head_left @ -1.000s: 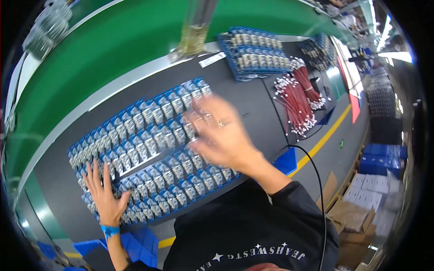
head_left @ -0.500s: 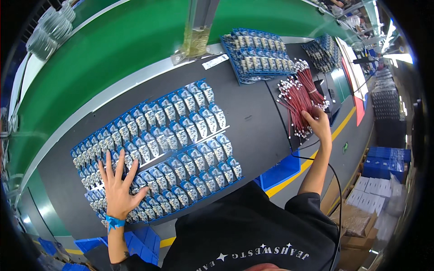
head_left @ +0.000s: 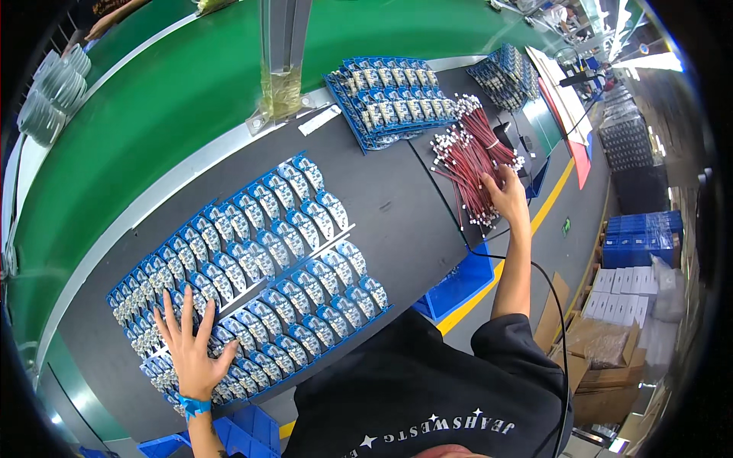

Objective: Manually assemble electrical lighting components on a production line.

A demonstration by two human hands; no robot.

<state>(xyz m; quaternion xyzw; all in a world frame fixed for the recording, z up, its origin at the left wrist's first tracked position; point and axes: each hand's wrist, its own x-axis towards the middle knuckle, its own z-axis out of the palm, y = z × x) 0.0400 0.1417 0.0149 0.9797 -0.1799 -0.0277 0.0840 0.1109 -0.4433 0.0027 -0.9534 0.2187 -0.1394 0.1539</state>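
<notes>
Rows of blue circuit-board panels (head_left: 282,301) with curved white-faced boards lie on the dark work table. My left hand (head_left: 192,355), a blue band at its wrist, rests flat on the left part of these panels with its fingers spread. To the right, my right hand (head_left: 510,197) reaches to the near side of a pile of red cables (head_left: 467,169) with small white connectors. Its thumb and forefinger are bent and apart, touching the cables; the other fingertips are partly hidden. A tied bundle of red cables (head_left: 489,137) lies just behind the pile.
Stacked blue board panels (head_left: 397,103) stand at the back, with another stack (head_left: 505,76) to their right. A metal post (head_left: 284,53) rises behind the table. A blue bin (head_left: 458,286) sits below the front edge, and a black cable (head_left: 553,282) hangs beside my right arm.
The whole view has shifted, so the table and boards appear further left. My left hand stays on the panels, and my right hand stays at the red cables with its fingers slightly moved.
</notes>
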